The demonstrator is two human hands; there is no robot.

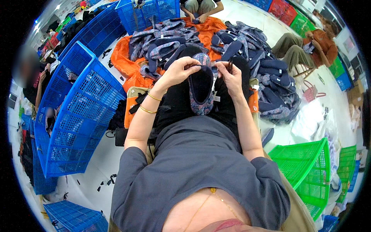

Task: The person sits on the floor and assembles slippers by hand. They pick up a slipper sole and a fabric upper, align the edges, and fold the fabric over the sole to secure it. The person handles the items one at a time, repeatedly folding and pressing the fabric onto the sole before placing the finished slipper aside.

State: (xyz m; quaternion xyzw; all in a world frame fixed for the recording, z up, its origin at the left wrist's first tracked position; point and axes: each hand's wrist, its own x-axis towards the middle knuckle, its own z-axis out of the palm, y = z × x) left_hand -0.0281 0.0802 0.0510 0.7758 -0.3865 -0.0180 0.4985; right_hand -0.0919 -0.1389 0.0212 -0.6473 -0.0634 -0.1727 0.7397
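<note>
Slipper (201, 105) is positioned over the lap (176, 113), toe outward and opening upward; whether it rests there cannot be told. White tag (217, 99) is seen at its right side. Its rim appears pinched by the left hand (187, 69), thumb against fingers. Slim dark tool (230, 66) is gripped in the right hand (229, 79); whether anything else is pinched at those fingertips cannot be told. Low weight and a soft, yielding fabric upper are to be expected; slipping and breakage are judged unlikely. Hold is best taken at the rim or around the heel, clear of the tool. Beyond, other slippers (163, 52) are heaped on and beside orange cloth (121, 58). Farther off, a co-worker (324, 45) is seated at right.
</note>
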